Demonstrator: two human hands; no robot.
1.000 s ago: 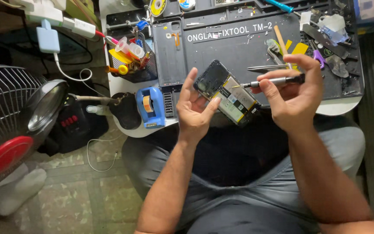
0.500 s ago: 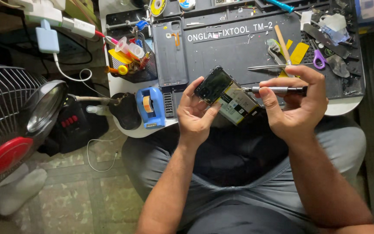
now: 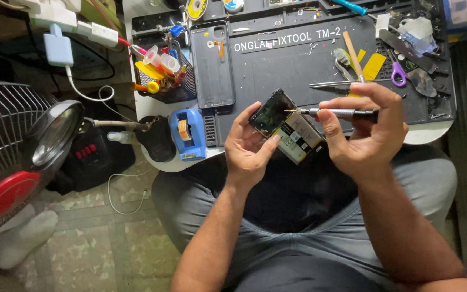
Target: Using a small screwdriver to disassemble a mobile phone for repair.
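My left hand [image 3: 249, 151] grips an opened phone [image 3: 286, 127] with its back off, so the battery and dark inner board show. It is held tilted over my lap at the table's front edge. A slim dark screwdriver [image 3: 337, 113] lies level in my right hand [image 3: 366, 132]. Its tip touches the upper part of the phone's inside. The phone's removed grey back cover [image 3: 212, 65] lies flat on the dark repair mat [image 3: 293, 59].
Tweezers [image 3: 347, 83], purple scissors [image 3: 397, 73], yellow picks and a wooden stick lie at the mat's right. A blue tape dispenser [image 3: 187, 133] and a mesh tool cup [image 3: 163, 78] are at the left. A fan [image 3: 6, 157] and a magnifier lamp [image 3: 55, 135] stand on the floor to the left.
My right hand turned the screwdriver level and brought its tip onto the phone's upper part. The left hand shifted the phone slightly lower and to the right.
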